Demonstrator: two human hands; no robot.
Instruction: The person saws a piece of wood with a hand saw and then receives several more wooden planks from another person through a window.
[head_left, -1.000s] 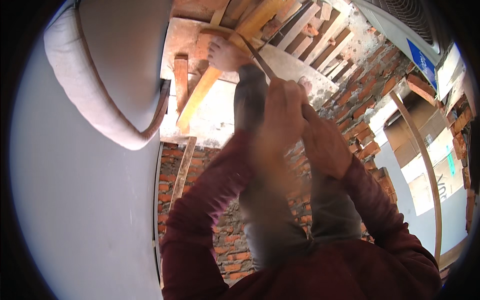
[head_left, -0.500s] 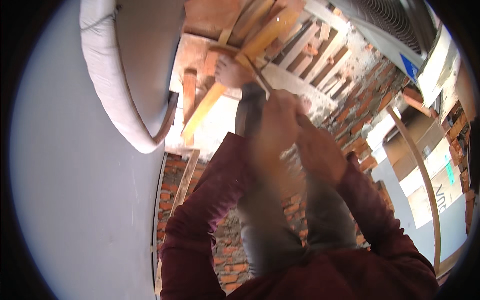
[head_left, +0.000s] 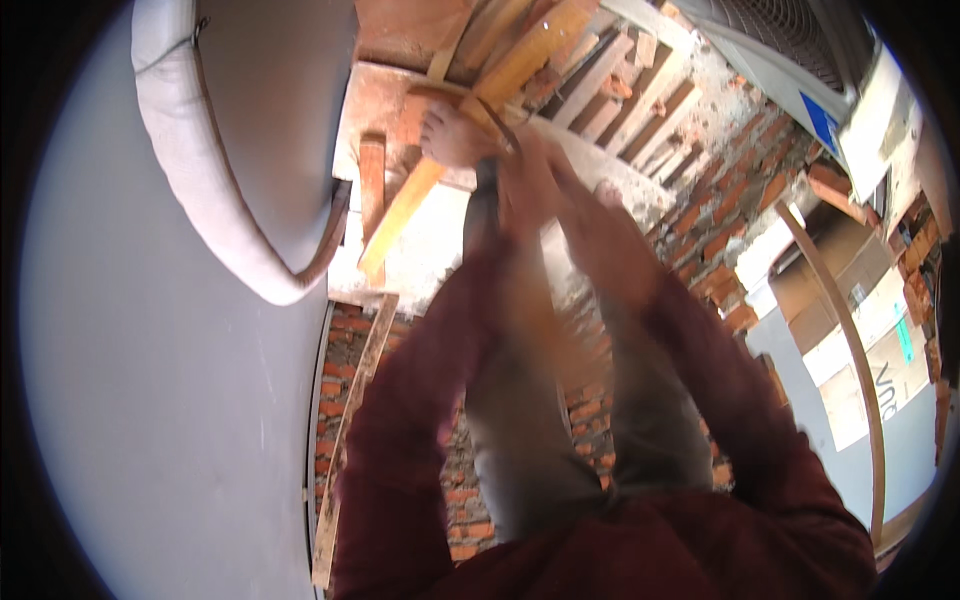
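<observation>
My left hand and my right hand are close together in front of me, both smeared by motion. They are closed around a long tool whose kind I cannot make out. Its thin, dark, blade-like strip reaches forward over a yellowish wooden plank. A blurred orange-brown part of it trails back between my forearms. My bare left foot presses on the wood beside the strip. The fingers are partly hidden behind each other and blurred.
A short reddish wood piece lies left of the plank. Slatted timber stands beyond, over brick paving. A grey panel and a white padded tube fill the left. Cardboard boxes sit at right.
Both hands have moved forward, away from my body, with the tool, and the blade-like strip has slid up toward my left foot. The view has shifted slightly.
</observation>
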